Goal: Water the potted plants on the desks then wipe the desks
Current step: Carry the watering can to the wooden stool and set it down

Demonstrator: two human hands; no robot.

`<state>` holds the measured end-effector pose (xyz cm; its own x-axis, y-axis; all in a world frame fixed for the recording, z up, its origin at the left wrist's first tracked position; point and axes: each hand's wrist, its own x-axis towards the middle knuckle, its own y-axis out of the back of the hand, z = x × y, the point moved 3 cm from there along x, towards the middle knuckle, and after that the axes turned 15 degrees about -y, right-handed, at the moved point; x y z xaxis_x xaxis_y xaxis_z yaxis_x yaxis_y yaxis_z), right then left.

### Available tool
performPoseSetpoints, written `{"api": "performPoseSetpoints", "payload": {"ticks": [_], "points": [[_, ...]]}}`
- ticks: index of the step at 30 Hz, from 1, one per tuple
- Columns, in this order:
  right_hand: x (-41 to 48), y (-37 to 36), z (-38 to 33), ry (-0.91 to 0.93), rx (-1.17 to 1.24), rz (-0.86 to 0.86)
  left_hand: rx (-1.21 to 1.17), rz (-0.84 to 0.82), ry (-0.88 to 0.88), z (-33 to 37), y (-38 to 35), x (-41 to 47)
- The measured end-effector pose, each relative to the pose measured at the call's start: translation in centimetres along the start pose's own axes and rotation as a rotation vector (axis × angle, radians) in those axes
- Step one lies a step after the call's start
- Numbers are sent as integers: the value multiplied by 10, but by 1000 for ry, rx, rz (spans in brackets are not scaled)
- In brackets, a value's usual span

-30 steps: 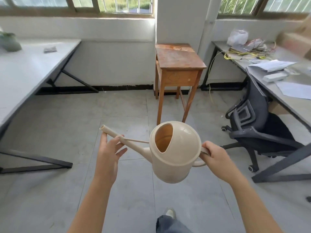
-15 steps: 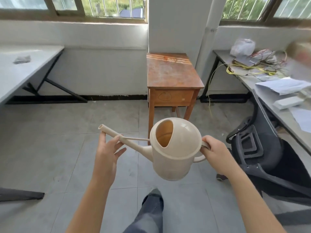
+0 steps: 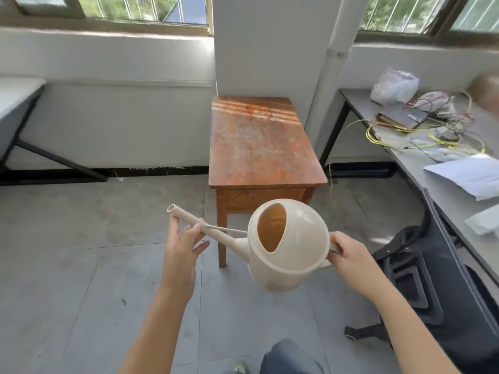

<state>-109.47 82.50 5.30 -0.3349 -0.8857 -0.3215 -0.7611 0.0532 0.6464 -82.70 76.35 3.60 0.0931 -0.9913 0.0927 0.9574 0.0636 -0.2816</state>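
Observation:
A cream plastic watering can (image 3: pixel 293 255) hangs in the air in front of me, spout pointing up and to the left. My right hand (image 3: pixel 351 255) grips its handle on the right side. My left hand (image 3: pixel 181 247) holds the long spout from below, fingers curled around it. A grey desk (image 3: pixel 421 157) runs along the right, littered with wires, papers and a plastic bag. The corner of a white desk (image 3: pixel 13 95) shows at the far left. No potted plant is in view.
A small brown wooden table (image 3: pixel 259 147) stands against the white pillar straight ahead. A black office chair (image 3: pixel 442 287) sits at the right beside the grey desk. Grey tiled floor (image 3: pixel 81 252) spreads to the left. My knee and shoe show at the bottom.
I have walked forward and turned right: the wooden table is closer and more central, the left desk has slid out of view. Both hands keep the same hold on the watering can.

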Motion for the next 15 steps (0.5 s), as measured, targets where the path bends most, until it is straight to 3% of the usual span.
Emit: {"api": "performPoseSetpoints", "payload": {"ticks": [15], "points": [[271, 78, -39, 144, 16, -178, 39, 176, -70, -60, -130, 195]]}}
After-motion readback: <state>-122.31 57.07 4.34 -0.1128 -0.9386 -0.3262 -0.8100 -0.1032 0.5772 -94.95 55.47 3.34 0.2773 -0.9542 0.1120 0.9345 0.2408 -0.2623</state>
